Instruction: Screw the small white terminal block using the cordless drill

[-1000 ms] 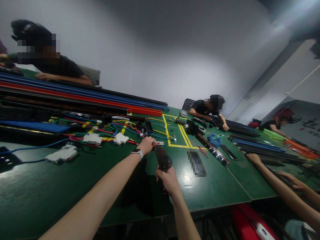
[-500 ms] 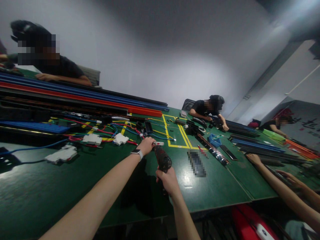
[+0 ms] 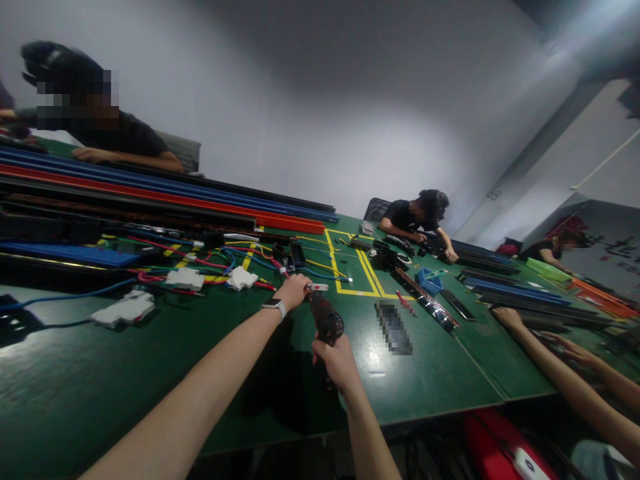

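Observation:
My right hand is wrapped round the grip of a dark cordless drill, its front end pointing away from me. At that front end, my left hand has its fingers closed by a small white part with a red mark. The drill's tip meets or lies close to this part; the exact contact is too small to make out. A watch is on my left wrist. Left of my left hand lie white plastic blocks with coloured wires attached.
Long blue and red rails run along the back left of the green table. To the right lie a blurred-out phone-like slab, a red pen-like tool and a blue bin. A co-worker's arm reaches in at right.
Almost nothing differs. My hands, the drill and the white part keep their places; the co-worker's hands at the right shift slightly.

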{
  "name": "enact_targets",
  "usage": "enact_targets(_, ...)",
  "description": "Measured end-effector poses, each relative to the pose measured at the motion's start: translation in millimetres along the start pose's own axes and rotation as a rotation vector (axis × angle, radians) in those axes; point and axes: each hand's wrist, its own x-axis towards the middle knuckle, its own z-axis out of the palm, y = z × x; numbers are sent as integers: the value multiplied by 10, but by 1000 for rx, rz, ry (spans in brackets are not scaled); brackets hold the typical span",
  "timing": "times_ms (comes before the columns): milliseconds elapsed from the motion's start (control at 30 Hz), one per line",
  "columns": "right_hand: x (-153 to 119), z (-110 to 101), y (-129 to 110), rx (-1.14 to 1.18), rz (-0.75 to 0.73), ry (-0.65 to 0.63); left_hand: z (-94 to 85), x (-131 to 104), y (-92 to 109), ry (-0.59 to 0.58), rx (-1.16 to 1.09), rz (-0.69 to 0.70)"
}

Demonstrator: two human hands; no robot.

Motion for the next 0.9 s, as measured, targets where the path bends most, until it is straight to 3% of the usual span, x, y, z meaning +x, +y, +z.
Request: enact_targets(900,-10,-7,-27,-8,-7,4,-24,-6,10,-13,-3,-7)
